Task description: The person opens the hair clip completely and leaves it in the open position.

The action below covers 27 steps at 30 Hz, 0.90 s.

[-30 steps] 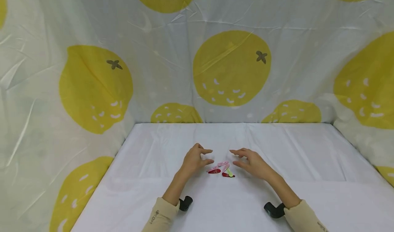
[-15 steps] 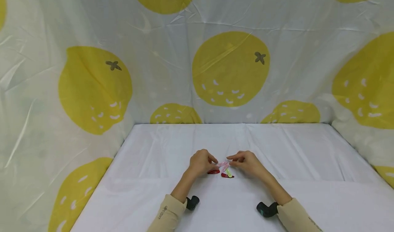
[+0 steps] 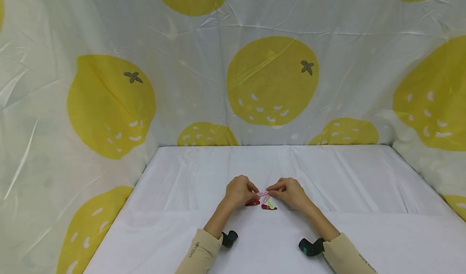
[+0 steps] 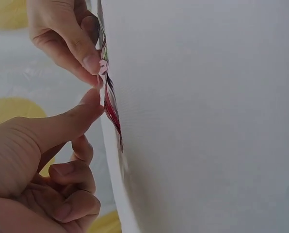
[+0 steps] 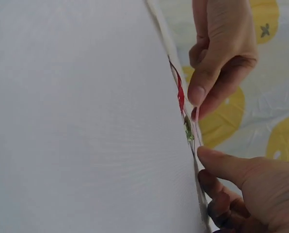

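Observation:
A pink snap hair clip [image 3: 263,193] is stretched between both hands, over a small cluster of other clips. My left hand [image 3: 238,191] pinches its left end between thumb and fingers. At the other end, the thumb and forefinger of my right hand [image 3: 292,192] pinch it too. The right wrist view shows the pink clip [image 5: 197,114] edge-on between the two thumbs. Just below it lie a second pink clip [image 3: 265,200], a yellow-green clip [image 3: 270,204] and a red clip [image 3: 267,207]. Another red clip [image 3: 253,203] lies beside my left fingertips.
A white cloth covers the table [image 3: 349,241]. Curtains [image 3: 196,72] printed with yellow lemons hang along its back and sides. A black wrist camera [image 3: 229,239] sits under the left sleeve, and another black camera [image 3: 311,247] by the right sleeve.
Both hands have moved inward to the clips, the left going right and slightly down, the right going left. Their fingers have taken hold of the pink hair clip.

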Motion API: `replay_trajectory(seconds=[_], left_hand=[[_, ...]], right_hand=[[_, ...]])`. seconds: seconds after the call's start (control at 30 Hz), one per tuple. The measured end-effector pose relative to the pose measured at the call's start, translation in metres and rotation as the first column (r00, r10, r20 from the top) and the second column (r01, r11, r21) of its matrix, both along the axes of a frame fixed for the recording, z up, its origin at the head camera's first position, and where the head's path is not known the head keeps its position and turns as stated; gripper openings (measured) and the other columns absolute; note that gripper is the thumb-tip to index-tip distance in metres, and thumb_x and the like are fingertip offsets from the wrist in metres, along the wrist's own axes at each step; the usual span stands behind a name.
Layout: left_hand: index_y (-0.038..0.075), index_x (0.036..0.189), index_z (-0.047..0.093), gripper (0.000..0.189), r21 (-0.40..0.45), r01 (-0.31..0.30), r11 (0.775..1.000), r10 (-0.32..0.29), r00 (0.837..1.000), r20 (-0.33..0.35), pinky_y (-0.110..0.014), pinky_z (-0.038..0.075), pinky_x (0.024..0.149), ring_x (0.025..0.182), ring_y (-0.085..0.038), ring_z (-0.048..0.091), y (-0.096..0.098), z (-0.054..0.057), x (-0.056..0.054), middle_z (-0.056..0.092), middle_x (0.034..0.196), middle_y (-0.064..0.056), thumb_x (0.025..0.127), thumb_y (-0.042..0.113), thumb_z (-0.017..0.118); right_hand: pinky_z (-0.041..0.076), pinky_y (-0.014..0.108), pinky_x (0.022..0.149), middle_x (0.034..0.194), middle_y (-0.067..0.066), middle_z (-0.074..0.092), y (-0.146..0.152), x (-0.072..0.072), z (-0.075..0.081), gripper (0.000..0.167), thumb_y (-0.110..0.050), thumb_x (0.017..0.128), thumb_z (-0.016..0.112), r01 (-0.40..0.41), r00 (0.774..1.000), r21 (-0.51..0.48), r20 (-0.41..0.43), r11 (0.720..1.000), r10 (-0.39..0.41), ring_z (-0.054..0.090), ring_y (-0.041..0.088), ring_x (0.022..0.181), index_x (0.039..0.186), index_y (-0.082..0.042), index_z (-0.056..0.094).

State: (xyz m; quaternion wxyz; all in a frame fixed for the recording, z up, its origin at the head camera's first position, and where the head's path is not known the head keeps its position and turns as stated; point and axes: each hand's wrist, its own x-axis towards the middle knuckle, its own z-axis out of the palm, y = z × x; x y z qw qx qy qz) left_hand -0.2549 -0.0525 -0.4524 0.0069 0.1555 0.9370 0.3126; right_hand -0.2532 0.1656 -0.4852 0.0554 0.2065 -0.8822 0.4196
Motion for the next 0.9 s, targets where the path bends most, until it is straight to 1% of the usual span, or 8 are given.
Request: replay_trajectory(seconds=[0.1, 0.17, 0.33, 0.47, 0.6, 0.7, 0.8, 0.9], left_hand=[[0.012, 0.084, 0.086, 0.008, 0.075, 0.011, 0.997, -0.011, 1.000, 0.002, -0.024, 0.041, 0.058, 0.070, -0.009, 0.054, -0.003, -0.001, 0.002, 0.071, 0.082, -0.003, 0.078, 0.015, 0.089], [0.010, 0.085, 0.086, 0.007, 0.139, 0.008, 0.990, -0.012, 1.000, 0.028, -0.023, 0.040, 0.056, 0.067, -0.010, 0.052, -0.006, -0.001, 0.003, 0.071, 0.082, -0.004, 0.080, 0.013, 0.088], [0.007, 0.085, 0.085, 0.005, 0.298, -0.010, 0.954, -0.018, 0.996, 0.092, -0.022, 0.039, 0.054, 0.066, -0.011, 0.049, -0.012, -0.002, 0.004, 0.071, 0.080, -0.005, 0.082, 0.011, 0.087], [0.006, 0.086, 0.085, 0.005, 0.365, -0.003, 0.931, -0.041, 0.993, 0.111, -0.022, 0.039, 0.055, 0.067, -0.012, 0.049, -0.017, 0.000, 0.003, 0.072, 0.080, -0.007, 0.083, 0.010, 0.086], [0.006, 0.088, 0.085, 0.006, 0.393, 0.032, 0.919, -0.070, 0.994, 0.082, -0.021, 0.039, 0.057, 0.068, -0.011, 0.049, -0.020, 0.002, 0.002, 0.072, 0.081, -0.008, 0.084, 0.011, 0.085], [0.003, 0.089, 0.084, 0.008, 0.420, 0.061, 0.906, -0.085, 0.996, 0.037, -0.020, 0.038, 0.058, 0.069, -0.011, 0.048, -0.021, 0.003, 0.001, 0.071, 0.082, -0.011, 0.085, 0.010, 0.084], [0.001, 0.089, 0.083, 0.010, 0.441, 0.071, 0.895, -0.081, 0.997, 0.003, -0.019, 0.038, 0.057, 0.068, -0.011, 0.047, -0.020, 0.003, 0.001, 0.070, 0.082, -0.013, 0.086, 0.010, 0.084], [0.002, 0.088, 0.084, 0.009, 0.398, 0.073, 0.915, -0.051, 0.997, -0.066, -0.018, 0.038, 0.058, 0.067, -0.009, 0.046, -0.018, 0.003, 0.001, 0.068, 0.079, -0.009, 0.086, 0.011, 0.084]], right_hand=[[0.044, 0.021, 0.065, 0.082, 0.000, 0.072, 0.000, -0.001, -0.003, 0.011, -0.015, 0.087, 0.083, -0.024, 1.000, -0.050, 0.013, 0.998, 0.024, 0.053, 0.004, 0.072, 0.097, -0.012, 0.085], [0.044, 0.021, 0.067, 0.084, 0.000, 0.073, 0.002, -0.002, -0.005, 0.012, -0.015, 0.087, 0.083, -0.042, 0.998, -0.087, 0.036, 0.995, 0.046, 0.055, 0.005, 0.074, 0.098, -0.012, 0.085], [0.045, 0.020, 0.069, 0.087, 0.005, 0.074, 0.004, -0.003, -0.007, 0.016, -0.016, 0.088, 0.082, -0.077, 0.993, -0.170, 0.071, 0.982, 0.090, 0.056, 0.006, 0.078, 0.102, -0.009, 0.084], [0.043, 0.019, 0.066, 0.087, 0.007, 0.074, 0.004, -0.003, -0.007, 0.016, -0.014, 0.088, 0.081, -0.094, 0.991, -0.221, 0.068, 0.971, 0.111, 0.055, 0.005, 0.077, 0.102, -0.007, 0.083], [0.042, 0.019, 0.063, 0.085, 0.004, 0.073, 0.002, -0.002, -0.003, 0.012, -0.014, 0.089, 0.081, -0.088, 0.994, -0.252, 0.035, 0.964, 0.100, 0.053, 0.004, 0.074, 0.099, -0.010, 0.084], [0.039, 0.020, 0.060, 0.082, 0.002, 0.071, -0.001, 0.000, 0.001, 0.007, -0.016, 0.090, 0.080, -0.057, 0.998, -0.266, -0.005, 0.962, 0.058, 0.049, 0.004, 0.068, 0.095, -0.013, 0.084], [0.036, 0.022, 0.057, 0.081, 0.001, 0.069, -0.005, 0.003, 0.006, 0.005, -0.016, 0.091, 0.079, -0.026, 0.999, -0.281, -0.048, 0.959, 0.013, 0.043, 0.005, 0.063, 0.093, -0.015, 0.083], [0.033, 0.022, 0.054, 0.079, 0.001, 0.066, -0.010, 0.006, 0.010, 0.005, -0.016, 0.091, 0.079, -0.005, 0.995, -0.286, -0.100, 0.958, -0.025, 0.038, 0.004, 0.060, 0.091, -0.013, 0.081]])
